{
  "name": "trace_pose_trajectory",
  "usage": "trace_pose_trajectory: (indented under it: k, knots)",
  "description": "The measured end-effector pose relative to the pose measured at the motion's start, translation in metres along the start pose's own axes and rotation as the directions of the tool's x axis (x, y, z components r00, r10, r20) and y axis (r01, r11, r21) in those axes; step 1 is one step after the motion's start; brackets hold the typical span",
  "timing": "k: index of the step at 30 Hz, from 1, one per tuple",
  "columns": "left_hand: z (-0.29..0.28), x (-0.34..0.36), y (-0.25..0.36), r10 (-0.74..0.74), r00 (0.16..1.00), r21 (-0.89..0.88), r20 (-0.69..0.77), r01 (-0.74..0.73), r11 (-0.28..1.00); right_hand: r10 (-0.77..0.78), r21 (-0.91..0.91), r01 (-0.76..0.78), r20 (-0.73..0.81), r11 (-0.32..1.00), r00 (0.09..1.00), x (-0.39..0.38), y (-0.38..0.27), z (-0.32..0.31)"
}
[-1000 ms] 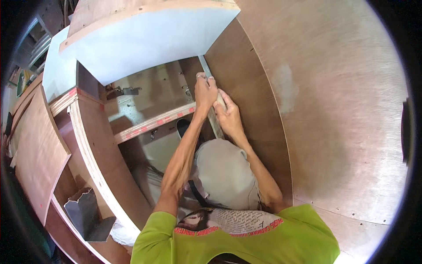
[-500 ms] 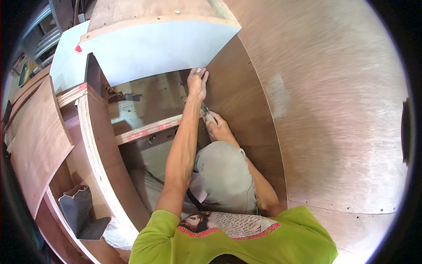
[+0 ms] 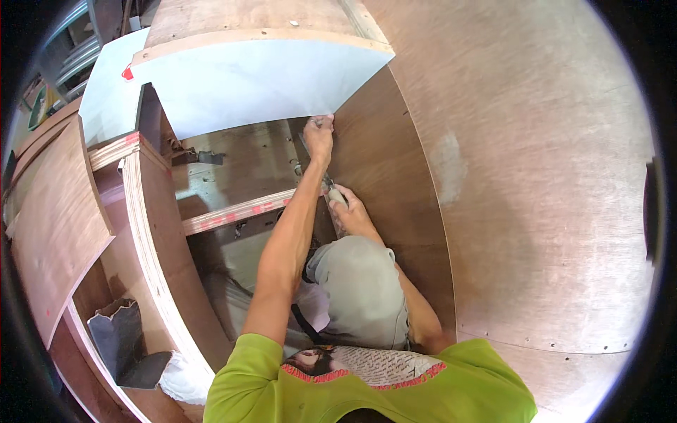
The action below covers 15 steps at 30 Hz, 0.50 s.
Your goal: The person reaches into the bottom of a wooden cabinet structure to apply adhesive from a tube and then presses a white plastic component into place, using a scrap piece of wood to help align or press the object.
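Note:
My left hand [image 3: 319, 139] reaches up to the lower right corner of a white panel [image 3: 261, 84], where it meets a brown plywood side wall [image 3: 384, 169]. Its fingers are curled at the panel's lower edge; whatever they hold, if anything, is hidden. Below it, my right hand [image 3: 356, 215] is closed round the pale handle of a hand tool [image 3: 337, 195], close to the side wall. A short dark metal part of the tool points up toward my left forearm. Its tip is hidden, so its kind cannot be told.
A plywood-edged crosspiece [image 3: 240, 211] spans the open cabinet frame left of my forearm. A thick upright board [image 3: 151, 247] stands further left. Beyond it are a loose plywood sheet [image 3: 67, 218] and a torn dark scrap [image 3: 123, 345]. A large plywood surface [image 3: 536, 176] fills the right side.
My left hand's fingers, spread apart earlier, are now curled in at the panel's corner. My right hand keeps its hold on the tool. The view has shifted slightly.

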State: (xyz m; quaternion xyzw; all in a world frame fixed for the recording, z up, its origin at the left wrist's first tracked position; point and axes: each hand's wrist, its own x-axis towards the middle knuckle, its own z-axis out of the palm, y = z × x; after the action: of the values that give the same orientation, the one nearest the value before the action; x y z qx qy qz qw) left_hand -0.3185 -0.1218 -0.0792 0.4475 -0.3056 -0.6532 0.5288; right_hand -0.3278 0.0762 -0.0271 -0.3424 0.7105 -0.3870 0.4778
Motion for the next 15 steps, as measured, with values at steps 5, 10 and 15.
trace_pose_trajectory:
  k: [5,10,15]
  knots:
    - [-0.005,0.013,-0.015,0.101,0.991,0.028,-0.086,-0.099,0.995,0.012,-0.007,-0.011,0.035,1.000,0.999,0.001,-0.001,0.006]
    - [0.003,0.000,-0.007,0.071,0.994,-0.028,-0.085,-0.073,0.997,-0.005,0.023,0.004,0.012,1.000,1.000,0.005,0.014,-0.001]
    - [-0.004,0.009,-0.009,0.099,0.987,-0.090,-0.123,-0.110,0.990,0.013,-0.021,-0.013,0.024,1.000,1.000,0.002,-0.001,0.008]
